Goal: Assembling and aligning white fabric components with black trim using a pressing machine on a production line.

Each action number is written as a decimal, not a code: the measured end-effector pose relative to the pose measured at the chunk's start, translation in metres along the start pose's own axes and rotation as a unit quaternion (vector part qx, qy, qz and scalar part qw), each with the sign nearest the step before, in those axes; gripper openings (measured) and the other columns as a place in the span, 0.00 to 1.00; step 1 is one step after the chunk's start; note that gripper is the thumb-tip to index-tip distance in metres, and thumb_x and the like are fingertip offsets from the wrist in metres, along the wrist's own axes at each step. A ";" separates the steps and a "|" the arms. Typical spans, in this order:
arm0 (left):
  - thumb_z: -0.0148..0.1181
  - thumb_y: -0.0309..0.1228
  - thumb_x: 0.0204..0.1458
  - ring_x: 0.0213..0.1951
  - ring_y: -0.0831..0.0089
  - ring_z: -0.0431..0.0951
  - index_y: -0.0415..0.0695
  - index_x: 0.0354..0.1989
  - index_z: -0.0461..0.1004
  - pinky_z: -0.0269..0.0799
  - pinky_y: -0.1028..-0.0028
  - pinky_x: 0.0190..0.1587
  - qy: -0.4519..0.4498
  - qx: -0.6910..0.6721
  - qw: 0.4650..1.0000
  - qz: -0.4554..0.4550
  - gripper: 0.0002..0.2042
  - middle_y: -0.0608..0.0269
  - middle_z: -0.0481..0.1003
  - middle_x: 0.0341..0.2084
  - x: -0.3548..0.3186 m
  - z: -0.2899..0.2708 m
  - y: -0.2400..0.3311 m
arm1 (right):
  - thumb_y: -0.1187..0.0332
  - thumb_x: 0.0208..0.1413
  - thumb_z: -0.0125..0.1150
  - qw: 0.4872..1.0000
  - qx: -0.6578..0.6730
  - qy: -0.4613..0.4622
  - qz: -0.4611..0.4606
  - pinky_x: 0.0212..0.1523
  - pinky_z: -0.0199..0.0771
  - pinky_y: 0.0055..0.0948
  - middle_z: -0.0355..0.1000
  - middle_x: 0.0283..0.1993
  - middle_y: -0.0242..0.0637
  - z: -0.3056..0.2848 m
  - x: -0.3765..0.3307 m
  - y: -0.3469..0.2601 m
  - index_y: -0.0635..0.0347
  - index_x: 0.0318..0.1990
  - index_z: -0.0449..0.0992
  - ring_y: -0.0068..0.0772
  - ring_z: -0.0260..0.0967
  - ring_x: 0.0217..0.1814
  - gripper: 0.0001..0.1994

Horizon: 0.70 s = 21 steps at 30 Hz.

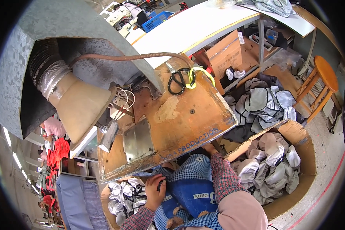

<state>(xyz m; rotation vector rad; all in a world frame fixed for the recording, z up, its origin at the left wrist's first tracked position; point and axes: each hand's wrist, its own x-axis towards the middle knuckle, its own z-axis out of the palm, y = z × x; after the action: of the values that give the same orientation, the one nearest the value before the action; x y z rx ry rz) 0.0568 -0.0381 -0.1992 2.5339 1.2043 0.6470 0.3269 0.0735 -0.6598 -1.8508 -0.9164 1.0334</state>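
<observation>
My left hand (155, 191) is at the front edge of the worn wooden worktable (172, 115), beside my lap. Its fingers are curled, with something dark between them and the thumb that I cannot make out. My right hand (208, 148) reaches in under the table's front edge, its fingers mostly hidden. A blue apron (191, 193) with checked cloth covers my lap. Close to my left hand is a box of white and grey fabric pieces (126, 197). Right of my right arm stands a cardboard box (308, 165) full of grey fabric pieces (272, 165).
Black-handled scissors (176, 82) and a yellow-green strip (197, 73) lie on the tabletop near a metal plate (138, 140). A beige extraction funnel (78, 96) hangs over its left side. Grey pieces (260, 99) are heaped beyond, near an orange stool (325, 76).
</observation>
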 end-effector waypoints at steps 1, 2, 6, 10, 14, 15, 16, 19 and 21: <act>0.61 0.30 0.55 0.46 0.52 0.75 0.44 0.42 0.78 0.69 0.58 0.51 0.000 0.002 1.000 0.000 0.08 0.56 0.77 0.45 0.000 0.000 0.000 | 0.48 0.52 0.62 0.999 -0.028 -0.017 -0.023 0.53 0.69 0.48 0.76 0.47 0.56 0.001 0.004 0.002 0.66 0.44 0.79 0.57 0.72 0.53 0.26; 0.61 0.30 0.55 0.46 0.52 0.75 0.44 0.41 0.78 0.69 0.58 0.51 -0.002 0.005 1.000 -0.003 0.08 0.56 0.77 0.44 0.000 0.000 0.000 | 0.47 0.53 0.61 0.998 -0.047 -0.027 -0.009 0.54 0.68 0.48 0.75 0.49 0.55 0.001 0.005 0.002 0.65 0.45 0.79 0.57 0.71 0.55 0.27; 0.61 0.31 0.54 0.47 0.54 0.75 0.44 0.41 0.79 0.68 0.59 0.52 -0.004 -0.002 1.000 -0.010 0.08 0.58 0.77 0.45 0.002 0.000 0.002 | 0.46 0.54 0.58 0.986 -0.140 -0.075 0.044 0.61 0.62 0.48 0.72 0.56 0.52 -0.013 0.003 -0.016 0.62 0.51 0.77 0.55 0.66 0.61 0.28; 0.60 0.32 0.55 0.49 0.55 0.75 0.45 0.41 0.79 0.68 0.60 0.54 0.007 -0.008 1.000 -0.016 0.08 0.59 0.78 0.44 0.002 0.000 0.006 | 0.44 0.56 0.56 0.968 -0.185 -0.140 0.094 0.67 0.56 0.48 0.69 0.63 0.49 -0.036 -0.021 -0.052 0.58 0.56 0.75 0.53 0.61 0.68 0.29; 0.58 0.31 0.56 0.49 0.55 0.75 0.43 0.41 0.79 0.68 0.60 0.54 0.057 -0.046 0.997 -0.011 0.08 0.57 0.78 0.44 -0.004 -0.004 0.003 | 0.37 0.58 0.48 0.981 0.140 -0.064 0.116 0.70 0.52 0.45 0.66 0.65 0.54 -0.060 -0.095 -0.084 0.62 0.62 0.69 0.54 0.56 0.72 0.38; 0.57 0.30 0.57 0.49 0.55 0.75 0.41 0.41 0.78 0.68 0.61 0.54 0.072 -0.070 0.995 -0.022 0.08 0.55 0.78 0.43 -0.008 -0.006 0.000 | 0.34 0.59 0.46 0.964 0.232 -0.041 0.119 0.70 0.51 0.44 0.65 0.65 0.56 -0.066 -0.119 -0.090 0.63 0.64 0.66 0.54 0.55 0.72 0.40; 0.56 0.29 0.58 0.48 0.55 0.75 0.41 0.41 0.78 0.69 0.62 0.53 0.095 -0.087 0.991 -0.028 0.08 0.54 0.78 0.43 -0.013 -0.007 -0.003 | 0.37 0.61 0.44 0.965 0.235 -0.056 0.106 0.68 0.55 0.41 0.66 0.64 0.57 -0.075 -0.133 -0.098 0.66 0.64 0.66 0.52 0.58 0.70 0.39; 0.53 0.29 0.61 0.44 0.56 0.77 0.39 0.41 0.77 0.71 0.64 0.49 0.145 -0.128 0.977 -0.086 0.08 0.52 0.78 0.41 -0.036 -0.016 -0.019 | 0.44 0.67 0.40 0.972 0.204 -0.111 0.036 0.64 0.60 0.34 0.68 0.63 0.55 -0.097 -0.171 -0.121 0.68 0.63 0.66 0.46 0.63 0.68 0.33; 0.52 0.30 0.63 0.41 0.56 0.77 0.38 0.41 0.77 0.71 0.66 0.46 0.162 -0.164 0.961 -0.156 0.09 0.51 0.78 0.38 -0.059 -0.023 -0.032 | 0.48 0.68 0.42 0.983 0.136 -0.114 0.049 0.61 0.64 0.33 0.71 0.59 0.52 -0.114 -0.188 -0.136 0.72 0.58 0.70 0.43 0.67 0.62 0.31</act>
<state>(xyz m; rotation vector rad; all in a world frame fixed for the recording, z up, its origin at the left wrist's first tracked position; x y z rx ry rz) -0.0093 -0.0635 -0.2092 1.9640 1.4227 1.1051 0.3262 -0.0664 -0.4422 -1.5850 -0.7737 1.3811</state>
